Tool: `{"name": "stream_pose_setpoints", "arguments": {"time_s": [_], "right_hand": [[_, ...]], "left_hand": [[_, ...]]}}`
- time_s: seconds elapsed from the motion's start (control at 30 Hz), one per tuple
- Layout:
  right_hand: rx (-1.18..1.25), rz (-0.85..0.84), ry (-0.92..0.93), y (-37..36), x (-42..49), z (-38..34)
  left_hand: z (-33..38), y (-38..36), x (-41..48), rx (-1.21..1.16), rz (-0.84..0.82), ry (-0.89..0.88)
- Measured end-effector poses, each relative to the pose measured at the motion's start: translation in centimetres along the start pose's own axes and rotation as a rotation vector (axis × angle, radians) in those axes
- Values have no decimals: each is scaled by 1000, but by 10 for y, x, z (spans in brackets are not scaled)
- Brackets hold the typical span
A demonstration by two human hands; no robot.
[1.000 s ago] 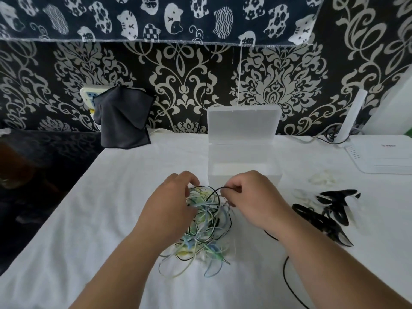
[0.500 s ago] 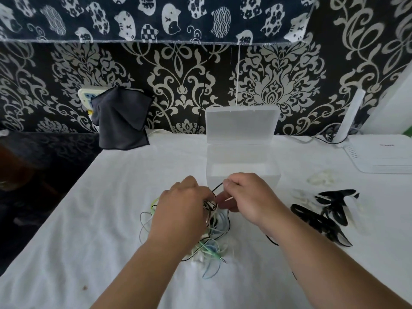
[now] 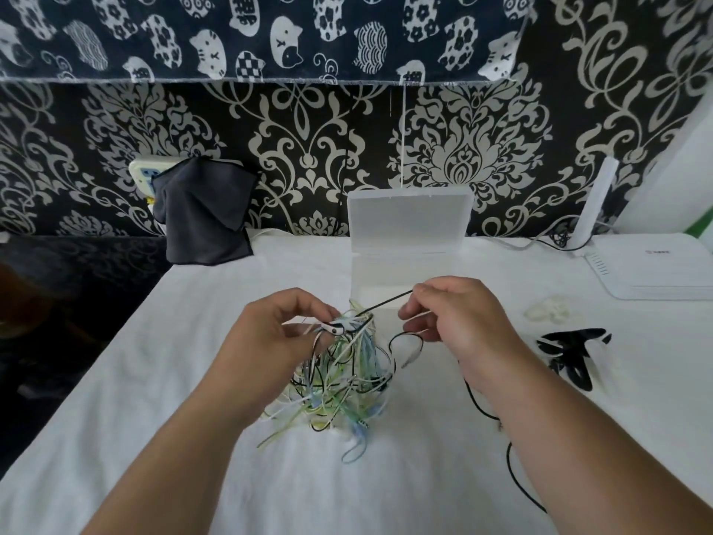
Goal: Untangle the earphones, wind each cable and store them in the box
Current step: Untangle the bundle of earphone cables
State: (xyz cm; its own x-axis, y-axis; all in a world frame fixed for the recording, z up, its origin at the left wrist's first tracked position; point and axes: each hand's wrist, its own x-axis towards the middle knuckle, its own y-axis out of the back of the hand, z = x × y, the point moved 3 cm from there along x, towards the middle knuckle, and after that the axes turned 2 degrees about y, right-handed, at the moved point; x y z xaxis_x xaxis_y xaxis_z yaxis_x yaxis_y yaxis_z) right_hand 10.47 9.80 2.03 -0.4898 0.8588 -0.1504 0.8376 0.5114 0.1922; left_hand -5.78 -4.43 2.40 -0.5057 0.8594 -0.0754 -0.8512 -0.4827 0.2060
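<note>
**On the white tablecloth, before the open box: a black strand drawn out**

On the wrinkled white tablecloth, just in front of the translucent rectangular plastic box with its hinged lid standing upright, we see the tangled bundle of thin, glossy earphone cables in pale green, blue, white and black. It hangs as a loose cone, with its apex up at the left hand and its loops splaying down onto the cloth. The left hand pinches the top of the bundle at a small white-and-black earpiece. The right hand grips a straight black cable between thumb and forefinger. That strand runs taut from the apex, slanting up and to the right. More black cable trails under the right wrist towards us.

Half a second ago the hands were almost touching and the bundle lay flatter. Now we find them apart, the bundle lifted and the black strand drawn longer.

A limp dark grey cloth hangs at the wall. Glossy black plastic clips lie to the right, near a flat white router.
</note>
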Motion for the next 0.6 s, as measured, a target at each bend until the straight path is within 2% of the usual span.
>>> {"name": "stream_pose_setpoints", "arguments": {"time_s": [0.17, 0.23, 0.37, 0.47, 0.6], "right_hand": [[283, 9, 61, 6, -2, -11], [371, -40, 88, 7, -5, -18], [461, -246, 103, -2, -16, -33], [469, -354, 136, -9, -24, -40], [475, -370, 151, -7, -27, -44]], "left_hand": [[7, -2, -4, 435, -59, -186], [14, -4, -8, 425, -60, -240], [19, -13, -11, 140, -26, -207], [20, -20, -11, 261, 130, -214], [23, -24, -12, 349, 163, -138]]}}
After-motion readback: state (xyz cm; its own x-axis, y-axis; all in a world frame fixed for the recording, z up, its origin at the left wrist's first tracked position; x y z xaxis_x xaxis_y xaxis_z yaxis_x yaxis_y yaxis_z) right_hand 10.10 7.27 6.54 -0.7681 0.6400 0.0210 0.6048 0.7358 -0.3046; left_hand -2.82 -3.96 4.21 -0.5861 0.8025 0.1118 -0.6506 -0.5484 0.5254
